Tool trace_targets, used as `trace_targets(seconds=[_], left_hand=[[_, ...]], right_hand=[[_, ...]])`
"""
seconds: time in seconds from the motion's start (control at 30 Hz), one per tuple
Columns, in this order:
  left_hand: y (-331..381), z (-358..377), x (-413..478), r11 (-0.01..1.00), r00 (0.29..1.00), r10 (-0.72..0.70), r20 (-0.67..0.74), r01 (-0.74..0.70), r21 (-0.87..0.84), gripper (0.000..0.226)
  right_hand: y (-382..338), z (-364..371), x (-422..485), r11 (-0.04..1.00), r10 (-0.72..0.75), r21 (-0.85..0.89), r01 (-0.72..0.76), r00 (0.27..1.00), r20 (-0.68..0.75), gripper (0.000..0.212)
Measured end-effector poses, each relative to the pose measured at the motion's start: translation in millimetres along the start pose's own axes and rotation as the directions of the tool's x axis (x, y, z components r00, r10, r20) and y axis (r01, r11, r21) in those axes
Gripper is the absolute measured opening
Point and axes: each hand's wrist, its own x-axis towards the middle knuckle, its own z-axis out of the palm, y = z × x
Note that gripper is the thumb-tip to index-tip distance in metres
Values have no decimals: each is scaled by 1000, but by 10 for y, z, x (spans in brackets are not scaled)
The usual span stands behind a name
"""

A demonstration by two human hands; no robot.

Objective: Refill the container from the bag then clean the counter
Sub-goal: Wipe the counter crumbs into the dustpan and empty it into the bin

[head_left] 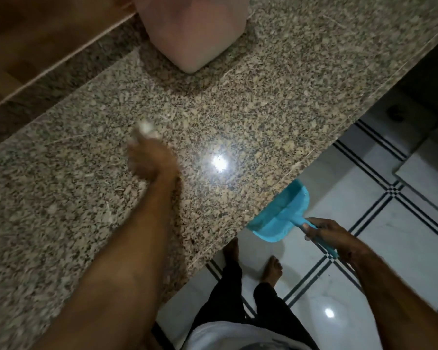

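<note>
My left hand (149, 160) is out over the speckled granite counter (263, 109), blurred by motion, and something small and whitish (144, 127) shows at its fingertips; I cannot tell what it is or whether the fingers hold it. My right hand (331, 238) grips the handle of a blue dustpan (281, 213), whose mouth sits against the counter's front edge, just below the surface. A pale pinkish container (195, 34) stands on the counter at the back.
A wooden surface (36, 41) runs along the far left behind a dark granite strip. Below the counter edge lies a white tiled floor (390, 223) with black lines, where my bare feet (271, 269) stand.
</note>
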Motion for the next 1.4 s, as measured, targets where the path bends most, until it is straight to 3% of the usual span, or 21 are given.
trace_targets(seconds=[0.1, 0.2, 0.3, 0.37, 0.43, 0.47, 0.5, 0.57, 0.63, 0.73, 0.8, 0.87, 0.93, 0.97, 1.0, 1.1, 1.17, 1.2, 1.27, 1.33, 1.4], left_hand=[[-270, -47, 325, 947, 945, -314, -87, 318, 37, 53], [90, 97, 378, 960, 960, -277, 46, 274, 49, 55], [654, 203, 114, 998, 961, 62, 270, -54, -39, 52], [845, 222, -250, 859, 774, 485, 407, -509, -54, 45], [812, 246, -454, 694, 565, 690, 452, -692, -196, 40], [759, 247, -430, 707, 597, 697, 396, -664, -243, 38], [703, 250, -316, 790, 719, 613, 327, -560, -251, 35], [563, 274, 64, 955, 943, 280, 182, -256, -148, 40], [523, 254, 420, 999, 990, 39, 134, -43, 24, 52], [790, 356, 354, 993, 967, 83, 240, -101, 62, 54], [974, 425, -124, 930, 896, 340, 286, -366, 42, 48], [1052, 442, -661, 727, 672, 656, 343, -685, -48, 44], [1064, 477, -835, 557, 464, 806, 368, -805, -206, 42], [1071, 513, -732, 597, 508, 790, 343, -764, -243, 40], [1077, 563, -558, 707, 633, 704, 322, -668, -232, 39], [1110, 652, 36, 959, 922, 279, 268, -255, -120, 51], [1290, 704, 142, 994, 971, 105, 213, -104, -16, 51], [1399, 707, 54, 990, 971, 126, 205, -136, 36, 48], [1551, 706, -353, 929, 900, 351, 258, -368, 22, 45], [1564, 682, -925, 749, 684, 649, 333, -652, -122, 42], [1497, 659, -1341, 559, 469, 811, 349, -797, -230, 41]], right_hand=[[24, -13, 7, 1000, 13, 26, -13, 1000, -8, 27], [43, -30, 44, 998, 8, 69, -6, 1000, -30, 26], [46, -53, 85, 995, -12, 98, 15, 999, -32, 27], [34, -57, 100, 994, -19, 110, 22, 999, -30, 27], [7, -56, 78, 995, -12, 103, 15, 1000, -24, 28], [-5, -61, 68, 995, -10, 96, 12, 1000, -20, 28], [-17, -73, 57, 996, -9, 88, 11, 1000, -17, 28], [-25, -103, 31, 998, -2, 68, 3, 1000, -10, 28], [-24, -109, 9, 997, 5, 73, -4, 1000, -19, 29], [-51, -126, -1, 993, 5, 116, 1, 999, -50, 28], [-100, -136, -4, 989, 12, 150, -3, 998, -60, 24], [-146, -164, -2, 986, -3, 166, 14, 998, -64, 22], [-174, -207, -17, 988, -24, 154, 32, 998, -56, 20], [-171, -229, -24, 988, -29, 151, 37, 998, -56, 20], [-161, -251, -29, 988, -33, 148, 41, 998, -61, 20], [-122, -305, -19, 989, -48, 137, 60, 995, -85, 20], [-99, -340, 8, 987, -63, 138, 77, 992, -105, 19], [-99, -352, 27, 988, -60, 135, 75, 992, -110, 19], [-117, -365, 76, 985, -49, 162, 68, 992, -117, 22], [-156, -394, 108, 982, -51, 177, 73, 991, -122, 21], [-177, -437, 126, 981, -57, 180, 78, 992, -116, 18]])
